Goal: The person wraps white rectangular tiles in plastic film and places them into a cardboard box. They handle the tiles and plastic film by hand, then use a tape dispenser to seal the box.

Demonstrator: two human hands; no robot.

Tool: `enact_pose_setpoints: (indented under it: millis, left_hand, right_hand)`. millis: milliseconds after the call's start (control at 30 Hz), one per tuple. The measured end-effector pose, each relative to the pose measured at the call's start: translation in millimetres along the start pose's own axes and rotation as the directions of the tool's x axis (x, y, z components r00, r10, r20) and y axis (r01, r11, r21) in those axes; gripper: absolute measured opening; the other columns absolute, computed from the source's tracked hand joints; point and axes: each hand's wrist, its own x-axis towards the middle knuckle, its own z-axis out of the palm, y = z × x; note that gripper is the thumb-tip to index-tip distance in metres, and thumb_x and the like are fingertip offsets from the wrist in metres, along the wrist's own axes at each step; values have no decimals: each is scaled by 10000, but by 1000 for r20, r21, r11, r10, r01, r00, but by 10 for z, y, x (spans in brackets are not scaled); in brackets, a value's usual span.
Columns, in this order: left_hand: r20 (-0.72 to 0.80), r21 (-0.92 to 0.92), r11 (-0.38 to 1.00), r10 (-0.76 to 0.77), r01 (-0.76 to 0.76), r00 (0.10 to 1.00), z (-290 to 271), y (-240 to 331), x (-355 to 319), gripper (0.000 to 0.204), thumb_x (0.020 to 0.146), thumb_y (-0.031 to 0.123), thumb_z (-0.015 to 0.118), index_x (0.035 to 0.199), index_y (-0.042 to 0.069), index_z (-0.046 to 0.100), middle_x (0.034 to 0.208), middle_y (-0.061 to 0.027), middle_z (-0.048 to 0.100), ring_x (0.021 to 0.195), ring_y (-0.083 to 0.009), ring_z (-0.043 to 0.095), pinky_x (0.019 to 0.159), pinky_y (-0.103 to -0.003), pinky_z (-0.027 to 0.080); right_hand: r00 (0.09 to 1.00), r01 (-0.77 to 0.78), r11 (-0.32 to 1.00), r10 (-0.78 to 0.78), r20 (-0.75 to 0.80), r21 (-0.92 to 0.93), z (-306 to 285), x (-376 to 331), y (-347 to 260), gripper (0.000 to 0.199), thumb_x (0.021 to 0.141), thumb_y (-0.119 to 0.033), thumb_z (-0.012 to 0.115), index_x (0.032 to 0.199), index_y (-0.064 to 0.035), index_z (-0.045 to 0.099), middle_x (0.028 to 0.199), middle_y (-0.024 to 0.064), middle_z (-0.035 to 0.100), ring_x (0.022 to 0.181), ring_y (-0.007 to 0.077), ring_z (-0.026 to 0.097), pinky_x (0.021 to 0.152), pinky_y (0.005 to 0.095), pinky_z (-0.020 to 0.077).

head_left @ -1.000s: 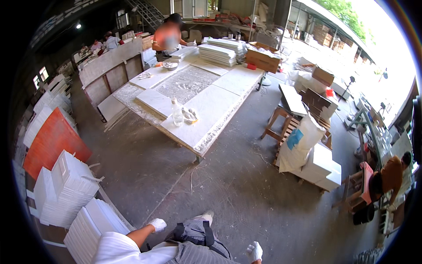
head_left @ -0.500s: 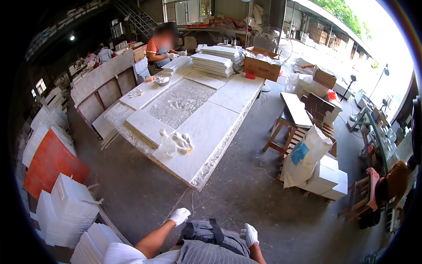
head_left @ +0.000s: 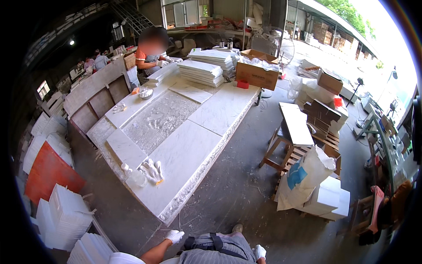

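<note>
My left hand (head_left: 175, 236), in a white glove, hangs just below the near corner of a worktable (head_left: 165, 215), apart from it. Its fingers are loosely curled together and I see nothing in them. My right hand (head_left: 259, 252), also white-gloved, is low beside my striped clothing (head_left: 217, 246), curled with no object visible. On the near part of the worktable lie a pair of white gloves (head_left: 151, 170) and a clear bottle (head_left: 135, 177). White marbled slabs (head_left: 180, 152) surround a recess full of pale rubble (head_left: 158, 115).
Across the table a person in an orange top (head_left: 141, 59) works beside stacked white slabs (head_left: 200, 72). A cardboard box (head_left: 257, 75) is at the far corner. To the right are a wooden stool (head_left: 277, 152) and a white sack (head_left: 303, 180); white panels (head_left: 66, 218) stand at left.
My view has shifted closer to the table, whose near corner now lies lower and further left. Both my hands sit lower in the picture, and a shoe has come into view.
</note>
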Motion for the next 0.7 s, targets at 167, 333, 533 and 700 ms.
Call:
enact_pose_setpoints:
  millis: [167, 333, 533, 700]
  left_hand:
    - [-92, 104, 985, 144, -134, 985, 241, 734, 183, 549, 904, 545, 536, 916, 27, 716, 906, -226, 700, 871, -380, 678, 767, -472, 500]
    - [-165, 181, 953, 272, -242, 948, 499, 1987, 376, 534, 920, 535, 526, 976, 35, 704, 1034, -249, 674, 1006, -430, 643, 833, -475, 495]
    - [-214, 224, 895, 431, -385, 877, 232, 2804, 943, 485, 924, 499, 529, 959, 47, 701, 1005, -231, 685, 979, -415, 650, 835, -480, 494]
    - [-228, 226, 740, 672, -633, 704, -92, 4288, 1569, 380, 952, 414, 544, 1004, 74, 707, 1001, -183, 703, 954, -370, 669, 819, -444, 510]
  right_hand:
    - [972, -235, 699, 176, 156, 675, -979, 924, -1070, 165, 900, -250, 562, 783, -134, 570, 641, 70, 576, 498, 215, 542, 437, 377, 443]
    - [977, -211, 612, 103, 187, 763, -1733, 2087, -1860, 263, 943, -373, 619, 1063, -139, 613, 823, 81, 650, 616, 197, 592, 530, 359, 501]
    - [975, -221, 674, 131, 181, 705, -1421, 2626, -3442, 348, 958, -362, 610, 1192, -104, 611, 845, 93, 661, 628, 197, 611, 586, 357, 537]
    - [954, -295, 651, 158, 255, 699, -1164, 3167, -3902, 315, 965, -360, 608, 1153, -108, 618, 812, 79, 657, 570, 185, 588, 519, 349, 504]
